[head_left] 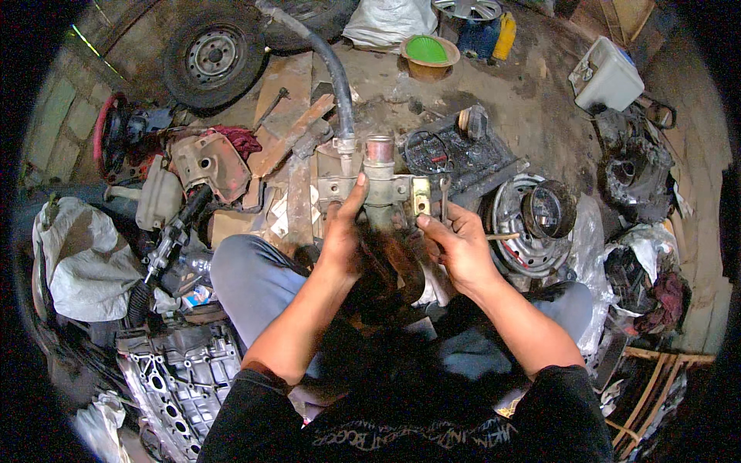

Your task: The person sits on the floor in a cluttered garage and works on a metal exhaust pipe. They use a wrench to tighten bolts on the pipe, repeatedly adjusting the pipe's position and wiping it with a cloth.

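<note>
In front of me is a grey cast metal housing [378, 191] with side flanges and a round neck with a reddish end, pointing away. My left hand [343, 241] is closed round its left side, thumb on top. A black rubber hose [333, 65] joins a fitting beside the neck and runs toward the far side. At the housing's right flange is a small yellowish metal bracket [421, 194], with the thumb of my right hand [468, 251] against its lower end. What looks like a small wrench [444, 190] sticks up from my right fingers; their grip is partly hidden.
A wheel with tyre [214, 55] lies far left, near a steering wheel [110, 139]. An engine cylinder head [179, 386] lies near left. A brake drum assembly [532, 224] is right of my hand. A white plastic container [607, 76] stands far right, a brown basin [429, 65] far centre.
</note>
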`<state>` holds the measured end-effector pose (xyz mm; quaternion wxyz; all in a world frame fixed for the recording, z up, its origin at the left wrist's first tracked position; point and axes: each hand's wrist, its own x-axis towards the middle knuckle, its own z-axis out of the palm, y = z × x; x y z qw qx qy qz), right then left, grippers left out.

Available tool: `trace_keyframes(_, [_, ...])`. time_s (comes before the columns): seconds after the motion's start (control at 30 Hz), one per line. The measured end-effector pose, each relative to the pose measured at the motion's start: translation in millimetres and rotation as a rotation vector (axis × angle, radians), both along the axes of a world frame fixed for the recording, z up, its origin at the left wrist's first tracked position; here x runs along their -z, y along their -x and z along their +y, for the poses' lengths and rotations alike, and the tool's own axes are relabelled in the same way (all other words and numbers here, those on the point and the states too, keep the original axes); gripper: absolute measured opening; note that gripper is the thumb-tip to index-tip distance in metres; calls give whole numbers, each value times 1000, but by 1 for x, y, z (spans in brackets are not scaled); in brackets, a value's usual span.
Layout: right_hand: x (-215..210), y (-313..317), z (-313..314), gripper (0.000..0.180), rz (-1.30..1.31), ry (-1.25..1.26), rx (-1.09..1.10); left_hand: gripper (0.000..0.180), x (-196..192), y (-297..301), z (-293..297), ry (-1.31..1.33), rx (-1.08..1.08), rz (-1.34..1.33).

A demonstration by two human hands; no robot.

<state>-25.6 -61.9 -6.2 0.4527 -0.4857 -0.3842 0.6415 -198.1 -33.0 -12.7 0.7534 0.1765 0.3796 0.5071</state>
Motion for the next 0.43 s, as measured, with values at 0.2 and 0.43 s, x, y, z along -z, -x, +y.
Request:
trace_keyframes(0.2, [-3, -5, 11, 30, -271, -110, 41, 52, -12, -4, 1, -102, 10, 26])
trace_keyframes(0.43, [-1, -11, 21, 56, -436, -269, 203, 49, -26, -21, 3, -161, -274, 355])
